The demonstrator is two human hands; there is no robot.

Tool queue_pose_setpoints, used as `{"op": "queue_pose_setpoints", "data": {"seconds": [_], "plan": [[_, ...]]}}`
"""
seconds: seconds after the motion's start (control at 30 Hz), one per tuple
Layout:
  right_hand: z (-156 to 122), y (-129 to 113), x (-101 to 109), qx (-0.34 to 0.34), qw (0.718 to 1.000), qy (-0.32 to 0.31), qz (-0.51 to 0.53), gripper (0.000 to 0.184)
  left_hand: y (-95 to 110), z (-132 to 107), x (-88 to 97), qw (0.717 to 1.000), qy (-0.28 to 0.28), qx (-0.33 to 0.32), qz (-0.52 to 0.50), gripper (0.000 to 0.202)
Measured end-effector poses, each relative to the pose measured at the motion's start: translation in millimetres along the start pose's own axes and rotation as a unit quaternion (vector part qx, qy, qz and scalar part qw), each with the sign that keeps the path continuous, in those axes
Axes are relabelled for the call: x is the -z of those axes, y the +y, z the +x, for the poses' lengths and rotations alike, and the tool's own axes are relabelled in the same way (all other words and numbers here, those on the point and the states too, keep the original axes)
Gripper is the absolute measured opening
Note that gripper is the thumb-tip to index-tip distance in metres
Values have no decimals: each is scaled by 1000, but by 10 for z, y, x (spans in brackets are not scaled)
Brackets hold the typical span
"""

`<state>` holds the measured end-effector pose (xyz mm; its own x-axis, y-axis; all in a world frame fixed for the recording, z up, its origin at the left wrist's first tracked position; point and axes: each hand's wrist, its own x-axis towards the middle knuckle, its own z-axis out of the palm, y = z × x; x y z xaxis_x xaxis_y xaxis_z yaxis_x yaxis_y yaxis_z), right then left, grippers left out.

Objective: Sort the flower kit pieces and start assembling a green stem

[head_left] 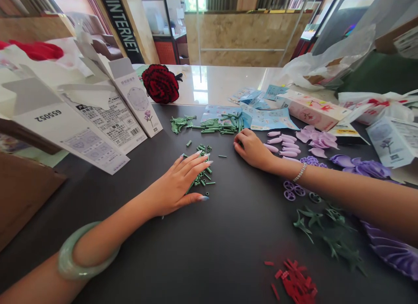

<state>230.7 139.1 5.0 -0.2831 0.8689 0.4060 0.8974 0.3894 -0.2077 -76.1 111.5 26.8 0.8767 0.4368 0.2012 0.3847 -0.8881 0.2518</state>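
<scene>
My left hand [176,182] lies palm down with fingers stretched out over a pile of small green tubes and rings [200,180], partly covering it. My right hand [253,150] rests on the dark table with its fingers curled in. Whatever they hold, if anything, is hidden. Just beyond its knuckles is a heap of longer green stem rods [212,126], partly on a blue printed sheet [274,117]. Green leaf pieces [179,124] sit to the left of the rods. A single thin green rod [222,156] lies between my hands.
Pink petal pieces [289,145], purple wheel-like rings [289,195], dark green leafy parts [311,217] and red pieces [297,280] lie along the right side. Open white boxes [114,125] stand at left, near a dark red crocheted flower [160,83]. A pink-white box [313,110] lies behind.
</scene>
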Motion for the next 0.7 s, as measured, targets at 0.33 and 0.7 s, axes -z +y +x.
{"op": "queue_pose_setpoints", "data": {"seconds": [0.33, 0.7], "plan": [[-49, -96, 94, 12, 999, 34, -24, 22, -123, -43, -4, 995, 83, 3, -64, 67], [17, -167, 195, 179, 975, -50, -118, 31, -272, 33, 145, 945, 254, 183, -97, 34]]}}
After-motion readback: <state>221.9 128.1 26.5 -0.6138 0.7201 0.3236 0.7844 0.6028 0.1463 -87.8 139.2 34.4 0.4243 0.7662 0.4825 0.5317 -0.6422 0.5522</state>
